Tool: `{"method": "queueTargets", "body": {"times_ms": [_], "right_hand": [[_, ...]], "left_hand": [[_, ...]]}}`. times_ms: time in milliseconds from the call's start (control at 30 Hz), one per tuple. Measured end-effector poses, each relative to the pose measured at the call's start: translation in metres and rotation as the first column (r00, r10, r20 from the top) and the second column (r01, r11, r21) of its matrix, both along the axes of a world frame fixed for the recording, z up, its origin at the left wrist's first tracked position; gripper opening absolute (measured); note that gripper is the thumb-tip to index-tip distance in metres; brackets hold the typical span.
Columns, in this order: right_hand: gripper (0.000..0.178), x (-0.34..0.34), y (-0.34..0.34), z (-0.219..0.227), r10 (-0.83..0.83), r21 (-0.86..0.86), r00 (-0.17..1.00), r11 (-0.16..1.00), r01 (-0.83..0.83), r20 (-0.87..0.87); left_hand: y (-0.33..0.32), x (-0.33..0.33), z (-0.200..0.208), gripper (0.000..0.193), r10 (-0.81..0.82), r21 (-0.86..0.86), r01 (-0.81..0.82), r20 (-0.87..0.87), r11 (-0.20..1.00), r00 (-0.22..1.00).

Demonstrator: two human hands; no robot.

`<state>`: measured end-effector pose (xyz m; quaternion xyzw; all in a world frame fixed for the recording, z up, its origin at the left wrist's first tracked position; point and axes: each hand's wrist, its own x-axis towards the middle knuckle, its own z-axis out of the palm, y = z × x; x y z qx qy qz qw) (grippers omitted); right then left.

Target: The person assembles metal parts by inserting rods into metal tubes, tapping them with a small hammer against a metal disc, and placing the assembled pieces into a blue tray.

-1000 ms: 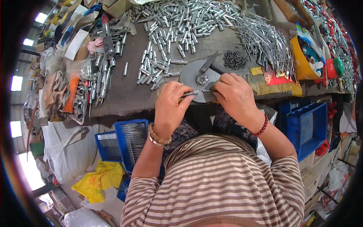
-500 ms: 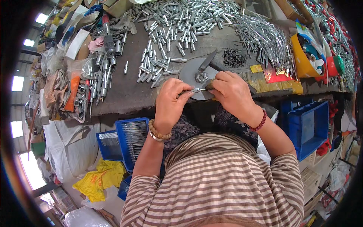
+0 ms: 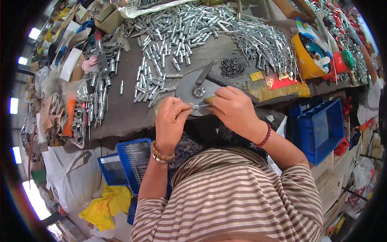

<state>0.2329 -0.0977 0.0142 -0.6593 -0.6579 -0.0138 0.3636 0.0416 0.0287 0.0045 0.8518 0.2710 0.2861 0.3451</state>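
Observation:
Over the bench's front edge, my left hand (image 3: 171, 123) pinches one end of a small silvery metal tube (image 3: 195, 107). My right hand (image 3: 234, 116) is closed with its fingertips at the other end, on a thin rod that lines up with the tube; its fingers partly hide the rod. Just beyond both hands lies a round grey metal disc (image 3: 185, 89) with a nut-like piece (image 3: 199, 92) on it. A hammer (image 3: 205, 73) rests with its head over the disc, its handle running right behind my right hand.
Piles of short metal tubes (image 3: 165, 46) and thin rods (image 3: 266, 48) cover the far bench, beside small black screws (image 3: 232, 67). A yellow container (image 3: 308, 58) stands right. Tools and sockets (image 3: 98, 86) lie left. Blue crates (image 3: 322, 131) flank me below.
The view has shifted, so the bench appears further left and the hands lower. Both hands keep their pinch on the tube and rod.

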Motion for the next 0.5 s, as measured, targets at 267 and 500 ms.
{"method": "queueTargets", "body": {"times_ms": [267,500], "right_hand": [[0.018,0.07,-0.025,-0.009,-0.456,-0.179,0.89,0.876,0.447,-0.011],[0.021,0.069,-0.003,-0.006,-0.44,-0.203,0.895,0.873,0.444,0.069]], "left_hand": [[-0.003,0.0,-0.003,0.012,0.017,-0.046,-0.016,0.03,0.999,0.999],[-0.004,-0.005,-0.003,0.016,0.019,-0.042,-0.018,0.028,0.999,0.999]]}}
